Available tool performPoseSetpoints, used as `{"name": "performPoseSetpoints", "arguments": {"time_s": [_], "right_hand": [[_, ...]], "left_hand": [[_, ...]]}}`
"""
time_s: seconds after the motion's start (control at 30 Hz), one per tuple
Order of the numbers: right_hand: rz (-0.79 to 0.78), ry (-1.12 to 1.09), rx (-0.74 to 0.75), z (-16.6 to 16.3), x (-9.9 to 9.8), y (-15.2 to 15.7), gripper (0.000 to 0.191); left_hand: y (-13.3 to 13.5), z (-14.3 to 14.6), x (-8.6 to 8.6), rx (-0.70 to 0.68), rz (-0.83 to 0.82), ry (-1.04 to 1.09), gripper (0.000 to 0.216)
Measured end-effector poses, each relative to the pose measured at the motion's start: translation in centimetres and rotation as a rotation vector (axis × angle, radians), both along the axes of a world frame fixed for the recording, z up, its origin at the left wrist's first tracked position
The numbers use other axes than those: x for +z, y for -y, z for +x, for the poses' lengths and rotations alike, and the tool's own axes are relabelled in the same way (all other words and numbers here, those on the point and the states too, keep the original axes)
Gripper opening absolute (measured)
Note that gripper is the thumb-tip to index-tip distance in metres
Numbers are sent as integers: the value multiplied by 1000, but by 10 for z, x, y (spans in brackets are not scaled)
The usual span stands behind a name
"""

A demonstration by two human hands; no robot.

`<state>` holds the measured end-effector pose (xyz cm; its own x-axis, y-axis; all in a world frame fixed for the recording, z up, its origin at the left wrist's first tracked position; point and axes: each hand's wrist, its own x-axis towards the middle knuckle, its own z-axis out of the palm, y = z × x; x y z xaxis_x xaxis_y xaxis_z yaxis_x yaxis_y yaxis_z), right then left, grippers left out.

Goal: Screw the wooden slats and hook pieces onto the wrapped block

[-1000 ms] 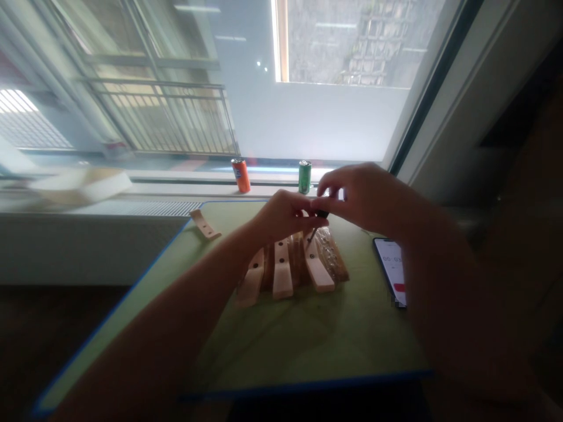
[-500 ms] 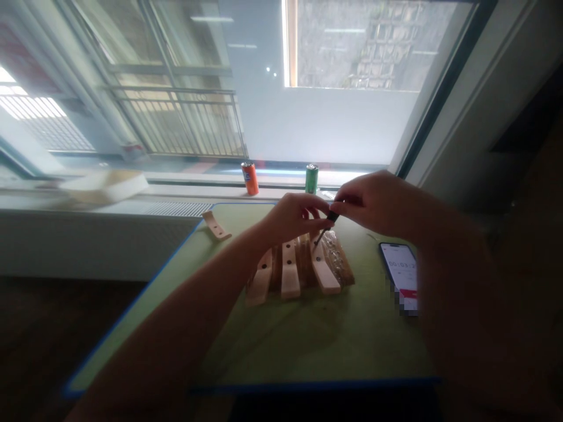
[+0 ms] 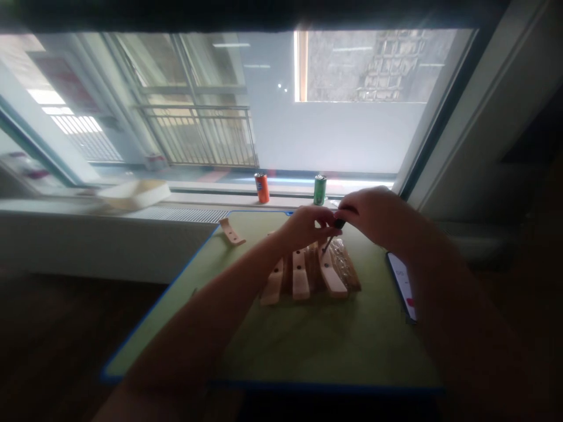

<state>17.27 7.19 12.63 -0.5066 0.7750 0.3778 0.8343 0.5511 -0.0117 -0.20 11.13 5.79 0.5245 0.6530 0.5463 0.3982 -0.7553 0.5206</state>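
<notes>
Several pale wooden pieces [image 3: 301, 280] lie side by side in the middle of a green mat [image 3: 281, 340]. A clear plastic bag [image 3: 346, 268] lies against their right side. My right hand [image 3: 373, 214] grips the dark handle of a small screwdriver [image 3: 333, 231], whose tip points down at the rightmost wooden piece [image 3: 331, 275]. My left hand [image 3: 305, 227] is closed just left of the screwdriver, its fingertips pinched near the shaft; what they hold is too small to make out.
One more wooden piece [image 3: 231, 231] lies alone at the mat's far left corner. A phone [image 3: 403, 284] lies on the mat's right side. An orange can [image 3: 262, 187] and a green can [image 3: 319, 189] stand on the window sill behind. A pale box [image 3: 132, 194] sits on the sill at left.
The view has tilted up and back, so everything sits lower and smaller. Both hands stay together over the wooden pieces; the screwdriver's shaft now shows more clearly.
</notes>
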Motion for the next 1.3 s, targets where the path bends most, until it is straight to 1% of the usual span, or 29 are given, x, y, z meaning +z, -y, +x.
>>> {"name": "performPoseSetpoints", "arguments": {"time_s": [0.1,0.27,0.4,0.5,0.57,0.63,0.7,0.77,0.8,0.87,1.0,1.13,1.2,1.3], "right_hand": [[-23,-31,90,2,-2,0,25],[-72,-81,164,7,-1,2,23],[-87,-97,183,8,1,3,21],[-78,-100,185,8,4,6,21],[-73,-80,154,6,6,8,24],[-40,-43,67,3,5,9,28],[28,-9,-39,-3,3,9,36],[97,5,-100,-8,-1,8,44],[108,5,-106,-9,-2,8,46],[82,-14,-77,-9,-4,7,46],[-15,-79,22,-3,0,10,33],[-79,-89,110,0,4,12,27],[-57,-66,73,0,4,11,28],[10,-33,-60,-2,1,6,41]], "left_hand": [[-1,0,-1,2,-29,8,22],[-3,-2,-2,-44,-144,84,30],[-3,-2,-1,-45,-160,120,30],[0,-2,2,-59,-158,104,28],[2,-2,3,-53,-139,92,26],[3,-2,5,-39,-117,94,27],[3,-1,5,-51,-106,110,28],[3,-1,3,-83,-114,127,26],[2,-1,2,-94,-122,133,24],[2,0,1,-88,-137,143,23],[3,-1,2,-85,-155,128,23],[4,-1,6,-85,-109,23,20],[4,-2,7,-47,-68,-4,21],[3,-1,7,-8,-22,22,21]]}}
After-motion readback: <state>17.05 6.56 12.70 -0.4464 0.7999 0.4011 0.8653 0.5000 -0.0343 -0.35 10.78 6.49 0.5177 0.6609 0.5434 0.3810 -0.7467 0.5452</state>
